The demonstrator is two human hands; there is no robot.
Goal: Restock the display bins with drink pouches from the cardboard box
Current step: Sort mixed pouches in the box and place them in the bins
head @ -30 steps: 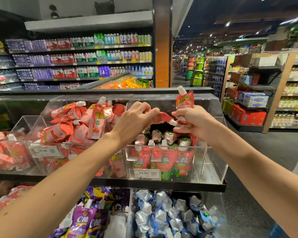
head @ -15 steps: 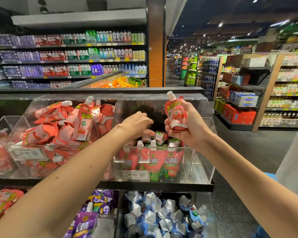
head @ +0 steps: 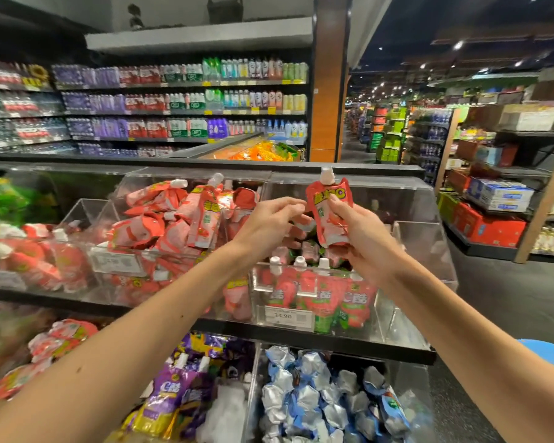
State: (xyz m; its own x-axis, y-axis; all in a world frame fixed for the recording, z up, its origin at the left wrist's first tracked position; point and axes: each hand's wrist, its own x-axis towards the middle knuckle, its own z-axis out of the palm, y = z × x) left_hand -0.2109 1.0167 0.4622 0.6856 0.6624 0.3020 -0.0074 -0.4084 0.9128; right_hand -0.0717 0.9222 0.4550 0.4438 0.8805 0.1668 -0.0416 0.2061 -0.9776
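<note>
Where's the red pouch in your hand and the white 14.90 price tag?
Red plastic drink pouch with white cap (head: 321, 219): head view, its printed front.
White 14.90 price tag (head: 288, 316): head view, its printed number.

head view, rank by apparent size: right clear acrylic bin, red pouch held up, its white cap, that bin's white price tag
1. clear acrylic bin
2. red spouted drink pouch in the right hand
3. white rectangular price tag
4. white plastic cap

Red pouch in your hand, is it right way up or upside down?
Right way up: the red pouch has its white cap on top, and the right hand grips its lower half.
</note>
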